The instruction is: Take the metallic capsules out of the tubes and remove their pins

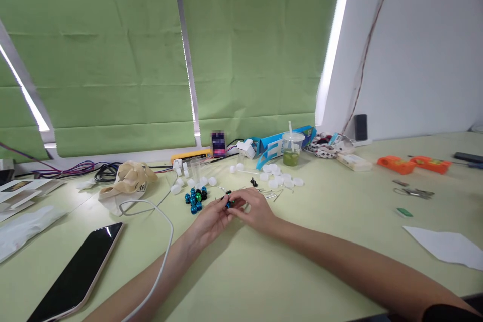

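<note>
My left hand (212, 221) is closed around a small dark part (228, 203) with blue and green bits, above the table's middle. From the right, my right hand (254, 209) pinches the same part between thumb and fingers. Just left of my hands, a cluster of blue, black and green round pieces (195, 198) lies on the table. Two little black pieces (254, 182) stand behind my right hand. Thin metal rods (272, 194) lie behind and beside it. White round caps (278, 176) are scattered farther back.
A phone (81, 271) lies at the front left, and a white cable (170, 241) crosses over my left forearm. Beyond are a beige cloth bag (130, 181) and a plastic cup (292, 150). Orange objects (396, 164), scissors (414, 192) and white paper (447, 246) lie right.
</note>
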`<state>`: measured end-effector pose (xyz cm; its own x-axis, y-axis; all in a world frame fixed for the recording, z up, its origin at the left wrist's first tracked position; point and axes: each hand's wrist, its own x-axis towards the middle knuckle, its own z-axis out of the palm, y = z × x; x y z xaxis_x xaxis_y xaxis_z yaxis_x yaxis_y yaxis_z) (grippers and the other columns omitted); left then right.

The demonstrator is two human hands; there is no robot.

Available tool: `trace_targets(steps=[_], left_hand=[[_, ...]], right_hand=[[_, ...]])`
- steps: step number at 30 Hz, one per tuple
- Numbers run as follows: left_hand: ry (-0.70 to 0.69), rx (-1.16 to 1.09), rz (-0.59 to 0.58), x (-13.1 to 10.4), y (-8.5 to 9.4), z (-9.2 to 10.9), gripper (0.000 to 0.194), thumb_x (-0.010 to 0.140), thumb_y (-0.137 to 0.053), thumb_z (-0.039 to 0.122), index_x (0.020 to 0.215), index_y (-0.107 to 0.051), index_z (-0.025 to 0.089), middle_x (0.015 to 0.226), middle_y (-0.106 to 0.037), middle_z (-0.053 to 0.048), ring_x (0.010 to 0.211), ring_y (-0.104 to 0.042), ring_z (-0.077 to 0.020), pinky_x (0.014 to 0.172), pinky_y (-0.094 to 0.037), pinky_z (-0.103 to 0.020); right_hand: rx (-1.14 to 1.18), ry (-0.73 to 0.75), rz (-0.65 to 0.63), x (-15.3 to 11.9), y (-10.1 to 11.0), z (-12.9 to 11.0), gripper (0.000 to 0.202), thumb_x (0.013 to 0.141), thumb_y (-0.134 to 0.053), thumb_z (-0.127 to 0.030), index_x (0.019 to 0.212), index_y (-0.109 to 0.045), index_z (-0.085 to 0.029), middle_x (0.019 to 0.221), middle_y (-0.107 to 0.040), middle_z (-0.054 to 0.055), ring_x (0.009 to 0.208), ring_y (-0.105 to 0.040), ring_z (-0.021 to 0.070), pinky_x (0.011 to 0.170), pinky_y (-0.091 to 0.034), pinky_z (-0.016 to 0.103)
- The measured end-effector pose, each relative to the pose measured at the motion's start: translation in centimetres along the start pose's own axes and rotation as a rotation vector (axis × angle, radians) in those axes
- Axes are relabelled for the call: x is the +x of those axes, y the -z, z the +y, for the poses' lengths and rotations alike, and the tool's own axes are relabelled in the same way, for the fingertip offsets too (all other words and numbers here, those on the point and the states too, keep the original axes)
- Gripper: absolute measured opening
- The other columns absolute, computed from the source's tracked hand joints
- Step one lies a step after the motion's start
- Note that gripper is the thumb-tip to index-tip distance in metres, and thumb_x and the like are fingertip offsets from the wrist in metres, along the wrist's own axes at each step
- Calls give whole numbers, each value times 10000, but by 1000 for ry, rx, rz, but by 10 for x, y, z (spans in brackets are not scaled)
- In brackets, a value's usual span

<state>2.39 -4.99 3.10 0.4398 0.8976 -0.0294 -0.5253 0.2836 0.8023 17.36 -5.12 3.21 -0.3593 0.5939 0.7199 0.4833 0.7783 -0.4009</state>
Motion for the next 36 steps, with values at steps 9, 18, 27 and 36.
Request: trace_targets(steps=[9,18,27,36], left_hand=[[64,167,-194,-1,16,0,196,758,-621,138,939,-655,69,1053,-638,-126,1027,-576,-206,1008,-373,-322],[133,444,-323,-10,9,4,323,706,-673,303,927,-653,69,962,-668,-154,960,-613,-278,953,-407,-421],[205,573,-292,-15,11,6,365,689,-680,338,938,-649,73,974,-671,-170,928,-632,-272,883,-460,-389],[185,756,-282,-14,9,12,349,670,-674,377,881,-677,98,908,-694,-139,829,-661,-238,761,-513,-333]], right_hand=[[321,-258,-17,-2,5,7,124,787,-467,-164,906,-499,-175,812,-590,16,615,-607,103,582,-476,220],[300,-253,-372,0,6,22,217,787,-561,-320,932,-646,-183,864,-572,35,594,-539,73,553,-430,192],[611,-281,-666,5,26,29,389,730,-646,-330,1080,-591,-169,825,-558,20,683,-522,91,627,-436,206],[630,-353,-661,2,23,25,408,716,-651,-384,1059,-583,-174,793,-508,5,627,-524,75,569,-429,183]])
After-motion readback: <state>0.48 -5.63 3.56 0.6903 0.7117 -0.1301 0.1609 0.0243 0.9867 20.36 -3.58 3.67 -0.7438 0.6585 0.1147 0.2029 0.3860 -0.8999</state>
